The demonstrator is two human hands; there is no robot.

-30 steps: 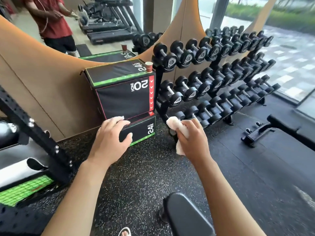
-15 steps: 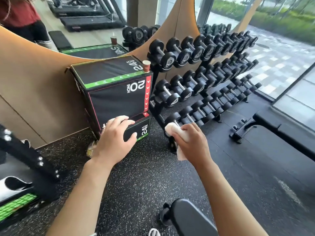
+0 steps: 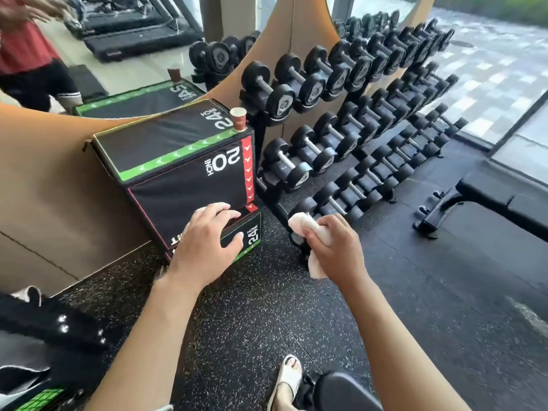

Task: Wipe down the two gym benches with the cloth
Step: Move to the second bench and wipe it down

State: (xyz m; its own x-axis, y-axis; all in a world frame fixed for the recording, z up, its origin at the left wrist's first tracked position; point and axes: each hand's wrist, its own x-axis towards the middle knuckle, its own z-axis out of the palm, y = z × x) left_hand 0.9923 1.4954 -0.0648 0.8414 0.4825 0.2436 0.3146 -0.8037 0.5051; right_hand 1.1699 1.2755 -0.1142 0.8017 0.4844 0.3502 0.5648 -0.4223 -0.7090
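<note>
My right hand (image 3: pixel 336 249) grips a crumpled white cloth (image 3: pixel 308 229), held in the air above the black floor in front of the dumbbell rack. My left hand (image 3: pixel 207 238) hovers beside it with fingers loosely bent and holds nothing. One black padded gym bench (image 3: pixel 504 200) stands at the right, with its metal foot toward the rack. The rounded end of a second black bench (image 3: pixel 344 393) shows at the bottom edge, just beside my sandalled foot (image 3: pixel 286 378). Neither hand touches a bench.
A black plyo box (image 3: pixel 181 164) with green and red trim stands against the wall, a paper cup (image 3: pixel 238 118) on its corner. A three-tier dumbbell rack (image 3: pixel 355 126) runs to the right. Black rack frame (image 3: pixel 50 324) at the left. A mirror reflects a person.
The view has swung further right and down, so more of the right bench shows and my foot has come into view. Both hands keep their pose, the cloth still in my right.
</note>
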